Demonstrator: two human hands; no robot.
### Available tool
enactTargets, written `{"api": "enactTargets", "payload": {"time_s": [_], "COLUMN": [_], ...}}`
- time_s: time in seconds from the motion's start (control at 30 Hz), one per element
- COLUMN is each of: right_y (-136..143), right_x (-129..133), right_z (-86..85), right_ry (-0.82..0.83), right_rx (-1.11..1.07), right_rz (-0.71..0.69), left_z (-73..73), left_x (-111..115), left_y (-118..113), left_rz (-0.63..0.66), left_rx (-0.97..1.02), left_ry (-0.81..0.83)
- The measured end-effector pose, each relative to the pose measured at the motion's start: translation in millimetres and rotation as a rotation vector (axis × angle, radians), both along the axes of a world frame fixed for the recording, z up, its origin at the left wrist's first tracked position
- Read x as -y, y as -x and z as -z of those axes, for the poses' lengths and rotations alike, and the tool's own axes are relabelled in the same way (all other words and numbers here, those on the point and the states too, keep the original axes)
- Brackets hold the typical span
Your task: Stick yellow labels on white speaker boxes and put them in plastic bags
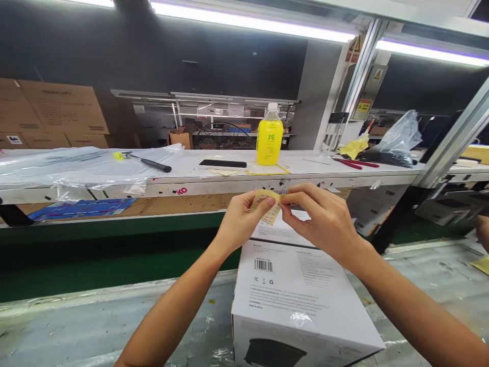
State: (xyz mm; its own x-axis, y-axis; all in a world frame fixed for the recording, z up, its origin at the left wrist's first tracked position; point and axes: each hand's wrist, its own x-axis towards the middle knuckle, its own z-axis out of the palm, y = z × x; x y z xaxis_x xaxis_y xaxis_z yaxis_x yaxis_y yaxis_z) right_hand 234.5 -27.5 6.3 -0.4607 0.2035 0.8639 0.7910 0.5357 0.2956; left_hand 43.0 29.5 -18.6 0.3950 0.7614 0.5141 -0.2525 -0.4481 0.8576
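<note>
A small yellow sheet of stickers [270, 218] with rows of short dark marks is bent between thumb and fingers of my left hand [244, 216]. My right hand [319, 214] pinches at the sheet's upper right edge; what lies between those fingertips is too small to make out. Both hands are over a white printed box [282, 285], which has a barcode, small text and a dark picture on its front side. Behind it, partly covered by my hands, stands another white box [280, 232].
On the shelf [214, 183] ahead are plastic sheeting [76, 165], a hammer [151, 164], a black strip [222, 163], a bottle of yellow liquid [269, 135], red-handled pliers [355, 163] and a clear bag [399, 142]. A metal post [451, 132] rises at right. Another person's hand [483, 232] shows at the right edge.
</note>
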Motion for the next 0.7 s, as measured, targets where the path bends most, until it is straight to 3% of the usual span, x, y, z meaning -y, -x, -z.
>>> {"api": "enactTargets", "payload": {"time_s": [0.07, 0.13, 0.2, 0.3, 0.4, 0.47, 0.7], "right_y": [3.3, 7.4, 12.0, 18.7, 23.2, 24.9, 28.9], "right_x": [-2.1, -7.6, -17.6, -37.3, -52.9, -57.8, -57.6], "right_z": [-4.2, -9.7, -14.4, -15.9, -12.7, -11.1, -10.7], "right_ry": [0.247, 0.628, 0.976, 1.283, 1.411, 1.451, 1.456], "right_rx": [-0.113, -0.255, -0.309, -0.185, -0.051, -0.019, 0.042], "right_rz": [-0.096, -0.17, -0.17, -0.102, -0.064, -0.057, 0.003], "left_z": [0.8, 8.0, 23.4, 56.3, 85.6, 96.8, 104.7], "left_x": [-7.5, -16.5, -23.6, -26.7, -23.8, -21.7, -22.0], "left_y": [6.6, 18.9, 34.2, 52.9, 60.0, 60.1, 59.4], "left_rz": [-0.026, -0.048, -0.032, 0.01, 0.044, 0.083, 0.166], "left_rx": [0.1, 0.251, 0.374, 0.423, 0.358, 0.301, 0.217], "left_ry": [0.054, 0.155, 0.271, 0.396, 0.463, 0.477, 0.509]}}
